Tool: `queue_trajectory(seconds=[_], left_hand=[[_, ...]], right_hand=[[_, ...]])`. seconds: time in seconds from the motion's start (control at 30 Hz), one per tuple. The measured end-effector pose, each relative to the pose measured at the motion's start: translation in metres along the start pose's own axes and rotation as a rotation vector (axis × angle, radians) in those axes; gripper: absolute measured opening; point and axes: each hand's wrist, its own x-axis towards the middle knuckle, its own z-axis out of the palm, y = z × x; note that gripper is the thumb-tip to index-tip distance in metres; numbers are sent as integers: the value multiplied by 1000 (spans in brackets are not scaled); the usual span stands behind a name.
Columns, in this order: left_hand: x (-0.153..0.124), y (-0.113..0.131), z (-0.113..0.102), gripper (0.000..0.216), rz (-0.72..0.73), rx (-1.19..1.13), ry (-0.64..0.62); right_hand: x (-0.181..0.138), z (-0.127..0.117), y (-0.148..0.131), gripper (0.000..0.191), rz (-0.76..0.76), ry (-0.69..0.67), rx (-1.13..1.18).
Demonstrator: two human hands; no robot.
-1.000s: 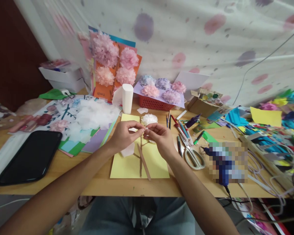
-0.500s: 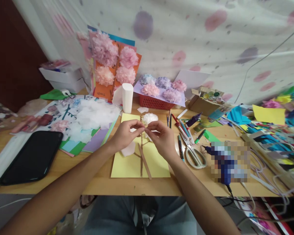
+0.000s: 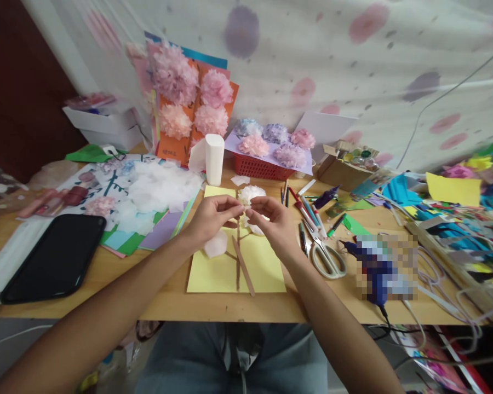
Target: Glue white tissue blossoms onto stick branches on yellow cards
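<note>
My left hand (image 3: 215,219) and my right hand (image 3: 271,224) meet over a yellow paper sheet (image 3: 264,276), thumb and fingers of each pinched together. Anything between the fingertips is too small to make out. On the sheet, brown strips form a stem (image 3: 238,279) with branches, and a loose brown strip (image 3: 244,267) lies slanted across it. A white tissue-paper flower (image 3: 251,193) sits at the sheet's top, just beyond my fingers. Partly behind my right hand shows more white tissue (image 3: 255,227). Below my left hand lies a flat white paper piece (image 3: 216,244).
Scissors (image 3: 328,261), several pens (image 3: 308,213) and a partly blurred blue glue gun (image 3: 378,273) with cables lie to the right. To the left are a black tray-like object (image 3: 55,257) and white tissue sheets (image 3: 160,186). A white bottle (image 3: 214,158) and red basket (image 3: 263,167) stand behind.
My fingertips, touching or nearly so before, are now slightly farther apart. The view has tilted a little. The paper sheet and the things on it stay in place.
</note>
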Motion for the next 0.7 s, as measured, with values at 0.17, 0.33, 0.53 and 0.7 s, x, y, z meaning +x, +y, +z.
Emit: queue_trajectory(seconds=[0.17,0.33,0.53,0.7], left_hand=[[-3,-2,6,34,-67,-58,14],[-2,-6,5,39,-2,37,24],[1,-12,4,36,233,288,19],[2,-20,6,19,334,458,46]], right_hand=[[4,-3,1,34,143,-100,80],[8,-13,2,26,0,-46,-148],[6,-22,-10,8,-133,-71,-598],[5,-21,-8,10,-217,-125,-807]])
